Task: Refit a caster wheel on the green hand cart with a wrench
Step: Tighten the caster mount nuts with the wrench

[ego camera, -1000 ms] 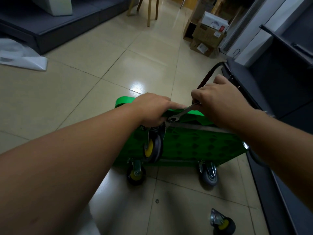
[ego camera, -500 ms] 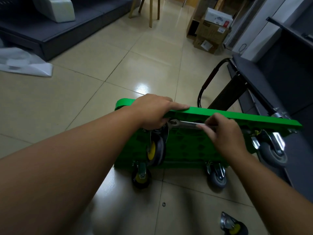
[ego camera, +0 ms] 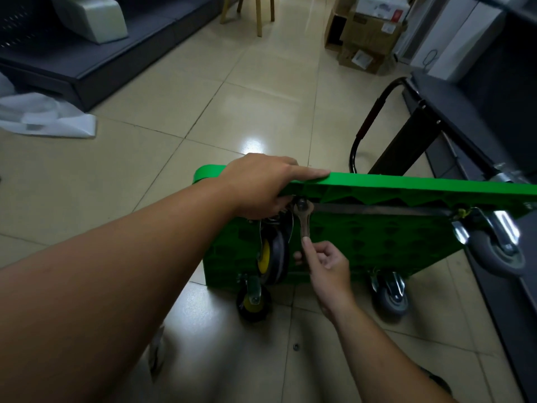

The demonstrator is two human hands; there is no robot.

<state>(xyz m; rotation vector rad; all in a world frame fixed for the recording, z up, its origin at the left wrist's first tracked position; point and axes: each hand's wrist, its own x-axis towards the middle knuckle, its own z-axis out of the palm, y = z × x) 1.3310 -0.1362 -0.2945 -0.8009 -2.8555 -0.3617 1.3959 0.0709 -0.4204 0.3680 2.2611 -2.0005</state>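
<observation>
The green hand cart stands on its long edge, underside facing me. My left hand grips its top edge at the left corner, index finger stretched along the rim and thumb under it at the caster mount. A black and yellow caster wheel hangs just below that hand. A metal wrench sits with its jaw on the bolt by the mount, handle pointing down. My right hand pinches the wrench's lower end.
Another yellow caster and two grey casters are on the cart. The black cart handle lies behind it. Dark shelving is close on the right, cardboard boxes at the back, white wrapping on the left floor.
My right hand swung the wrench handle from pointing right to pointing straight down, turning on the bolt. The left hand stayed on the cart's edge. The view shifted slightly.
</observation>
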